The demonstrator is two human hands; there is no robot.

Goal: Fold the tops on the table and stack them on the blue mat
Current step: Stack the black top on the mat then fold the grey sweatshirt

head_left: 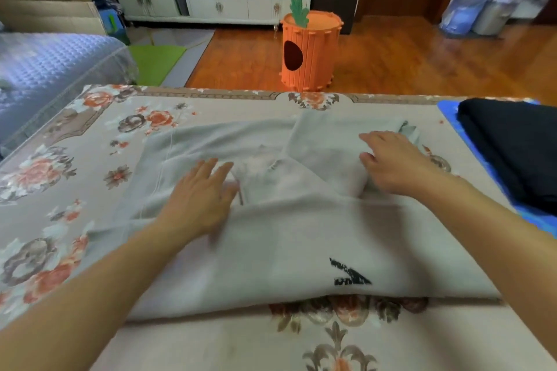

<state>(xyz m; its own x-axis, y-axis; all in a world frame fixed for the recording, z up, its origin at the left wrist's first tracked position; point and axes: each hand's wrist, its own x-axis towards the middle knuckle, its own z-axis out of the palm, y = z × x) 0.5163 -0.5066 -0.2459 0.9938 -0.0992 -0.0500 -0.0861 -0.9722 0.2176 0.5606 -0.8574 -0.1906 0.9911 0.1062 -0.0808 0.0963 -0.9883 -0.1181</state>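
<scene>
The grey top lies mid-worktop, its long axis running left to right, printed end toward the blue mat, where 1 dark folded top already sits. Both hands are flat and open, gripping nothing: the left hand likely pins the body, while the right hand presses the folded-over part down.

Two bare forearms are seen, uncovered up to the frame's lower edge. No sleeve, watch or ring is worn on the left hand or the right hand.
</scene>
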